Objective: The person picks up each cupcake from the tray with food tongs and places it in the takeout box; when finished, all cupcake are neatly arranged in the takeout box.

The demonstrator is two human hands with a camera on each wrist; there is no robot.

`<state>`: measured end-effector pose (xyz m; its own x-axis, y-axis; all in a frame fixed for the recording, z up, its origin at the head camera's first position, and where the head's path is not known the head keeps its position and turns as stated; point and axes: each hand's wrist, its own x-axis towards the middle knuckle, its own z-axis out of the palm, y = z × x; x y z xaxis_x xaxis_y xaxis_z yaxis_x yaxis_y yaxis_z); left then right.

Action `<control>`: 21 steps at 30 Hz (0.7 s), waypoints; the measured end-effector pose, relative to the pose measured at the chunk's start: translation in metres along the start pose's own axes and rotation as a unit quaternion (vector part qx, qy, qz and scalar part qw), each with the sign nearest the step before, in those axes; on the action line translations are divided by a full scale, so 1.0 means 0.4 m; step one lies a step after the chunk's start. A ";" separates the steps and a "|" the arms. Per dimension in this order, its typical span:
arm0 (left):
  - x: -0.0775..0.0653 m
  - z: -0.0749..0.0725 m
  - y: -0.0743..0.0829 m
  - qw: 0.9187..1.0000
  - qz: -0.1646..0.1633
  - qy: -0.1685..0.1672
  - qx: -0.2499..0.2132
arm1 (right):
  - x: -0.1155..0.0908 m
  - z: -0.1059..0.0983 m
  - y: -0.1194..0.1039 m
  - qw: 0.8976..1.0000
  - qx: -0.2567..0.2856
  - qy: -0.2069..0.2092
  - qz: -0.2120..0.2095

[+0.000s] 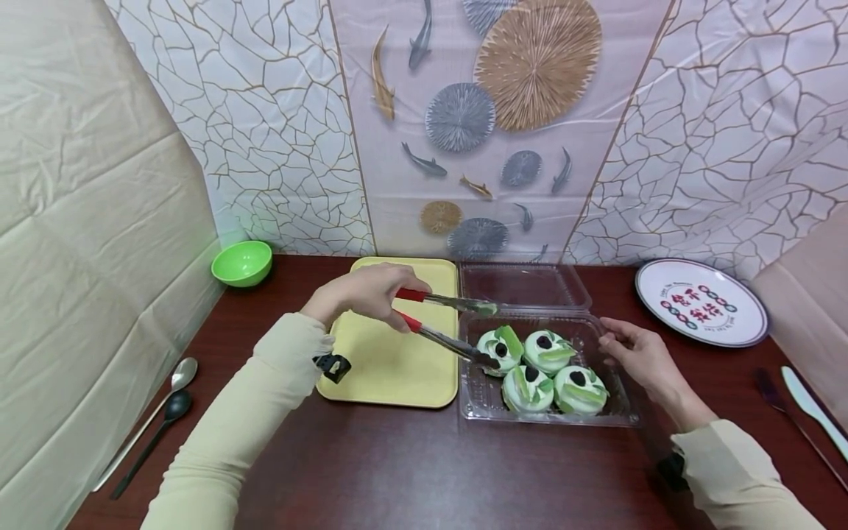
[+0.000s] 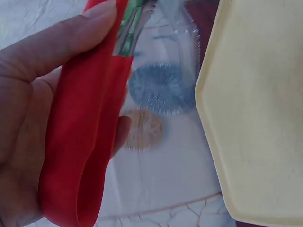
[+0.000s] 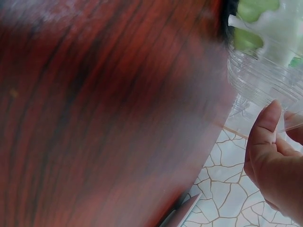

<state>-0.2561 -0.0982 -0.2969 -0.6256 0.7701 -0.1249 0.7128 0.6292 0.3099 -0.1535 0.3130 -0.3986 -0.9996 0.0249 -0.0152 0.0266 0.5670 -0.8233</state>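
My left hand [image 1: 374, 291] grips a pair of red-handled tongs [image 1: 445, 340] above the yellow tray. In the left wrist view the thumb lies along the red handle [image 2: 71, 137]. The tongs' metal arms are spread apart, the lower tip overlapping one of the several green-and-white cream cupcakes [image 1: 528, 394]. These sit in a clear plastic box [image 1: 478, 401] whose lid [image 1: 523, 287] lies folded back behind it. My right hand [image 1: 641, 359] pinches the box's right rim between thumb and fingers, as the right wrist view also shows.
The yellow tray [image 1: 397, 375] lies left of the box. At the back left is a green bowl [image 1: 242, 263], with a metal spoon [image 1: 183, 374] and a black spoon [image 1: 177, 405] nearer. A white plate [image 1: 702, 303], a dark fork [image 1: 771, 390] and a pale knife [image 1: 804, 394] lie on the right.
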 end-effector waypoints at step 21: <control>-0.220 0.205 -0.251 0.786 -0.479 0.328 -0.213 | -0.002 0.003 0.003 1.000 0.015 -0.003 -0.005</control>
<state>-0.2466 -0.2207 -0.3943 -0.9390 -0.3431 -0.0233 -0.2681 0.6881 0.6742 -0.1525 0.3127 -0.4005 -0.9998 0.0139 -0.0107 0.0165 0.5427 -0.8398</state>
